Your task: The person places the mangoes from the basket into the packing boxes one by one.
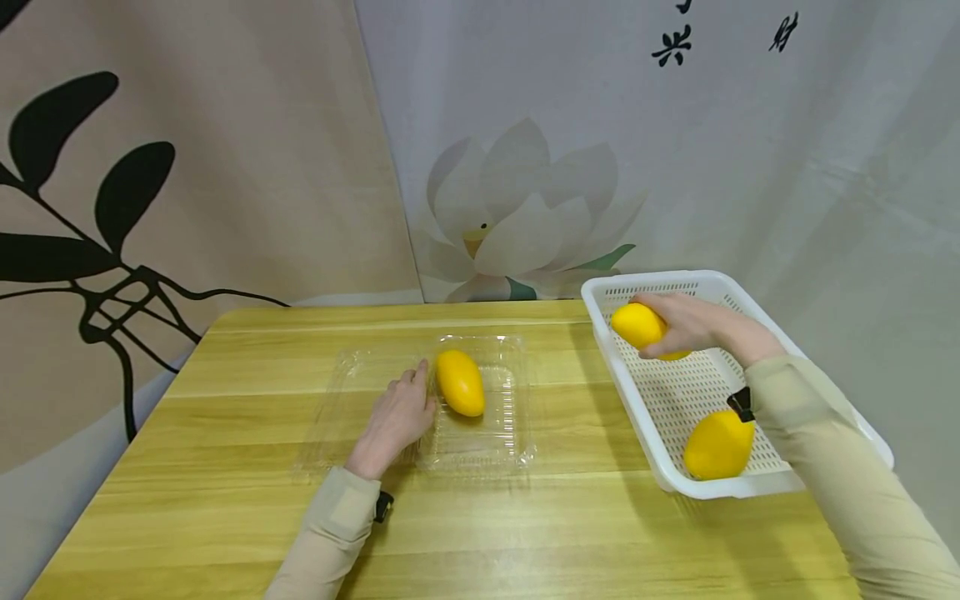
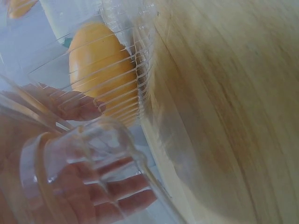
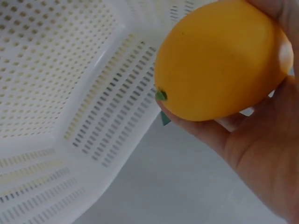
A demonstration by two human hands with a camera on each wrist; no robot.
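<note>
A yellow mango (image 3: 219,60) with a small green stem mark is gripped by my right hand (image 1: 686,323), above the far part of a white perforated basket (image 1: 630,400). Another mango (image 1: 720,446) lies at the basket's near end, partly covered by the right forearm. On the left, a clear plastic clamshell box (image 1: 498,450) lies with its lid (image 1: 337,408) folded out, and one mango (image 1: 461,383) sits inside. My left hand (image 1: 397,417) rests at the edge between lid and box, fingers extended, beside that mango. Clear plastic partly veils these fingers (image 2: 124,186) in the left wrist view.
The wooden table (image 1: 585,533) carries the box in the middle and the basket at the right, whose raised rim (image 1: 757,312) surrounds its contents. Behind the table hangs a printed cloth (image 1: 525,83) with leaves, a lotus and characters.
</note>
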